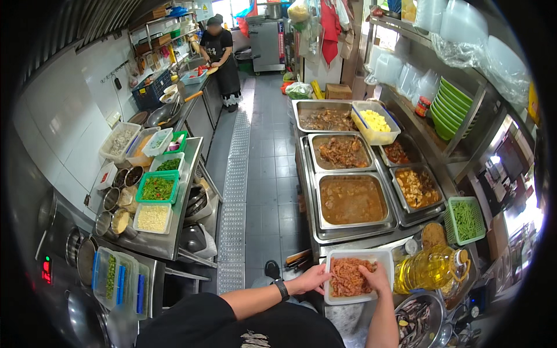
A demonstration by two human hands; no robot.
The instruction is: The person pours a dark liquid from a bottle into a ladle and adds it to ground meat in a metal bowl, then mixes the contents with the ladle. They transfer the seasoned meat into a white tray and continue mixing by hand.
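My left hand (314,279) grips the left rim of a white plastic container (350,300). A mound of shredded or minced raw meat (350,277), reddish with seasoning, lies in it. My right hand (377,277) reaches over the right side of the container, its fingers at the meat. Some of those fingertips are hidden, so I cannot tell how firmly they close. The container sits at the near end of the steel counter (343,319). A large bottle of yellow oil (424,269) stands just right of my right hand.
Steel pans of stewed food (353,200) fill the counter ahead. A green basket of cut beans (465,219) and a bowl of fish-like strips (420,322) lie right. Across the tiled aisle (263,182), a side table holds chopped vegetables (157,188). A co-worker (219,56) stands far back.
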